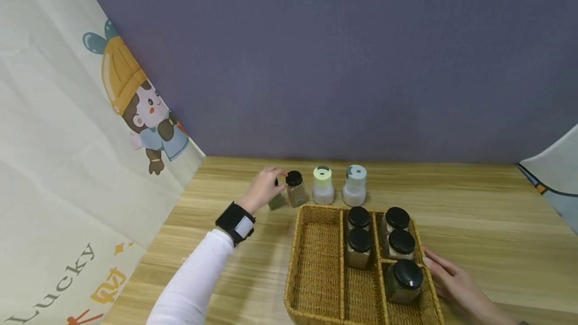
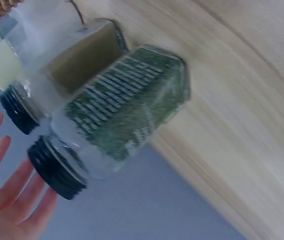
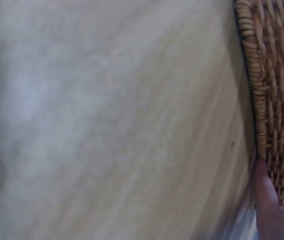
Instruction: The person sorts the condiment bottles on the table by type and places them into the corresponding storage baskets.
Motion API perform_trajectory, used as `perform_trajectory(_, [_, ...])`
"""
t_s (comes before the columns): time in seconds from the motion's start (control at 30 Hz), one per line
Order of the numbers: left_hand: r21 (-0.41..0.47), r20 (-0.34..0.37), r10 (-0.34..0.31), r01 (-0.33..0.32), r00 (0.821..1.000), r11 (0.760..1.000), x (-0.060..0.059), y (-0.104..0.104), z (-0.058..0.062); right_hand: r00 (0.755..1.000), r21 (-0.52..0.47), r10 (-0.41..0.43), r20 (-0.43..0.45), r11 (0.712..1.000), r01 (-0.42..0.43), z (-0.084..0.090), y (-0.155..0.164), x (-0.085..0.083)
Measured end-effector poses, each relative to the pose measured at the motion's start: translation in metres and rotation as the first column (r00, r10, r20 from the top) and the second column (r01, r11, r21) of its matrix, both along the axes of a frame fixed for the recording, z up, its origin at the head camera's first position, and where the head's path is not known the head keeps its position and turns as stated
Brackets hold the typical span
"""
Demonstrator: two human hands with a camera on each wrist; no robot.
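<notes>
Left hand (image 1: 264, 188) open, fingers at green herb jar (image 2: 127, 107); right hand (image 1: 453, 279) flat against wicker basket (image 1: 316, 265). Grasp pending: close round jar.

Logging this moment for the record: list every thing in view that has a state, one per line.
Left hand: open, fingers spread at the green herb jar.
Green herb jar: upright on the table, capped, outside the basket.
Right hand: open, resting against the wicker basket.
Wicker basket: left compartment empty, five capped jars in the others.
Two white shakers: upright, lidded.
</notes>
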State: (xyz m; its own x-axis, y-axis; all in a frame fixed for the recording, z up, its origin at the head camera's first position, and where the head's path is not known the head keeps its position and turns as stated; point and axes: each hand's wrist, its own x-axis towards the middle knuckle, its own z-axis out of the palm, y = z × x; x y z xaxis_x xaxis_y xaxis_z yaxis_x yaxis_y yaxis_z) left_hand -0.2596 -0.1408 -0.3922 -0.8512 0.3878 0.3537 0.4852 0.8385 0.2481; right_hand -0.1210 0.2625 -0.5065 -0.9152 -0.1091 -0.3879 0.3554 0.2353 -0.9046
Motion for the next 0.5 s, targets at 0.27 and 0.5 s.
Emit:
perform_trajectory(0.27, [0.037, 0.042, 0.044, -0.046, 0.998, 0.998, -0.005, -0.008, -0.006, 1.000, -0.003, 0.008, -0.010, 1.000, -0.008, -0.001, 0.000, -0.001])
perform_trajectory(0.5, [0.041, 0.067, 0.071, -0.074, 0.995, 0.996, -0.008, -0.013, -0.009, 1.000, 0.004, 0.004, -0.009, 1.000, -0.004, -0.001, -0.001, -0.003])
